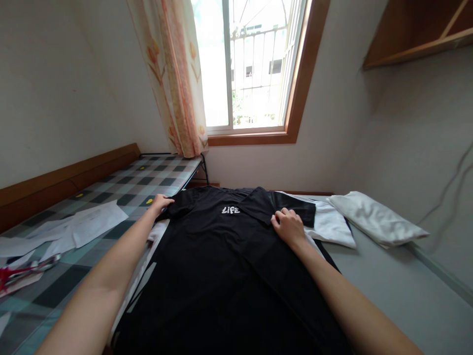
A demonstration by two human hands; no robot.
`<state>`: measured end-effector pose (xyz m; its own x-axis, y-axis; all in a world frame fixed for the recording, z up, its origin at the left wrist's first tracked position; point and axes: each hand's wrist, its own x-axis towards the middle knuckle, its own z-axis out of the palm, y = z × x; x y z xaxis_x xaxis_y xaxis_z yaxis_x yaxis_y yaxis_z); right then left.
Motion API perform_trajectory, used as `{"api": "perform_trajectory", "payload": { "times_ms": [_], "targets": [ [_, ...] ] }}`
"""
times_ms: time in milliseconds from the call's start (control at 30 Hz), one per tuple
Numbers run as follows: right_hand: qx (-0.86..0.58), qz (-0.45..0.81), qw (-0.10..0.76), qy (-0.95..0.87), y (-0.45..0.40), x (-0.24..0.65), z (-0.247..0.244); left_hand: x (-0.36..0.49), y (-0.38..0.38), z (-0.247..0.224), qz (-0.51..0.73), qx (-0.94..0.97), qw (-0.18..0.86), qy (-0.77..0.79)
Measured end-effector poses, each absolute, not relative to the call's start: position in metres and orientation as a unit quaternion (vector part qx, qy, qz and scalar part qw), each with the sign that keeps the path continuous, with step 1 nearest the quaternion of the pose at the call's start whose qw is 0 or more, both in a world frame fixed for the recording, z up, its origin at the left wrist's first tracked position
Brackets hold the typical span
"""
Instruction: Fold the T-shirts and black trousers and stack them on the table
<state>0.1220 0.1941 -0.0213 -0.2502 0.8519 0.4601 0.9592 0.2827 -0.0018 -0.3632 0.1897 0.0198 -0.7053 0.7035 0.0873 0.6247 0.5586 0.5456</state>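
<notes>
A black T-shirt (pixel 218 261) with small white lettering lies spread out in front of me, its collar end toward the window. At the far left, my left hand (pixel 161 203) pinches the edge of the shirt's sleeve. My right hand (pixel 289 225) rests on the right side, fingers curled down over the fabric where that side is folded inward. Whether those fingers grip the cloth cannot be made out. Beneath the shirt, a white garment (pixel 332 224) with a dark edge shows at the right.
A folded white cloth (pixel 377 217) lies on the grey surface (pixel 391 281) at right. On the checked bed (pixel 111 185) at left are papers (pixel 84 224) and red-handled scissors (pixel 22 271). Beyond are a curtain (pixel 181 79) and a window (pixel 254 74); a wooden shelf (pixel 417 49) hangs upper right.
</notes>
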Motion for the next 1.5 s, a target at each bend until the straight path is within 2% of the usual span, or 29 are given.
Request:
{"api": "perform_trajectory", "payload": {
  "times_ms": [200, 267, 333, 400, 433, 500, 633, 767, 1100, 1233, 1367, 1500],
  "targets": [
    [-0.581, -0.126, 0.192, -0.781, 0.194, 0.122, -0.021, -0.325, 0.217, 0.056, 0.296, 0.434, 0.009, 0.851],
    [-0.582, -0.123, 0.19, -0.781, 0.194, 0.122, -0.021, -0.293, 0.226, 0.067, 0.33, 0.47, 0.024, 0.818],
    [-0.582, -0.122, 0.188, -0.782, 0.194, 0.122, -0.021, -0.26, 0.23, 0.071, 0.345, 0.535, 0.151, 0.756],
    [-0.581, -0.122, 0.188, -0.783, 0.194, 0.122, -0.021, -0.233, 0.228, 0.067, 0.275, 0.612, 0.3, 0.678],
    [-0.58, -0.121, 0.189, -0.783, 0.194, 0.122, -0.021, -0.224, 0.224, 0.062, 0.227, 0.641, 0.327, 0.657],
    [-0.58, -0.119, 0.19, -0.783, 0.194, 0.123, -0.021, -0.212, 0.214, 0.05, 0.148, 0.687, 0.283, 0.652],
    [-0.579, -0.111, 0.191, -0.785, 0.195, 0.123, -0.022, -0.206, 0.188, 0.023, 0.068, 0.7, 0.044, 0.71],
    [-0.581, -0.106, 0.192, -0.784, 0.195, 0.123, -0.023, -0.202, 0.177, 0.011, 0.04, 0.668, -0.054, 0.741],
    [-0.576, -0.111, 0.198, -0.785, 0.196, 0.124, -0.025, -0.197, 0.181, 0.005, 0.059, 0.702, -0.095, 0.703],
    [-0.564, -0.121, 0.218, -0.787, 0.196, 0.123, -0.024, -0.2, 0.181, 0.001, 0.067, 0.738, -0.078, 0.667],
    [-0.462, -0.096, 0.277, -0.837, 0.196, 0.123, -0.023, -0.204, 0.183, -0.001, 0.111, 0.742, -0.06, 0.658],
    [-0.37, -0.057, 0.263, -0.889, 0.197, 0.121, -0.025, -0.206, 0.182, -0.001, 0.116, 0.732, -0.103, 0.664]
  ]
}}
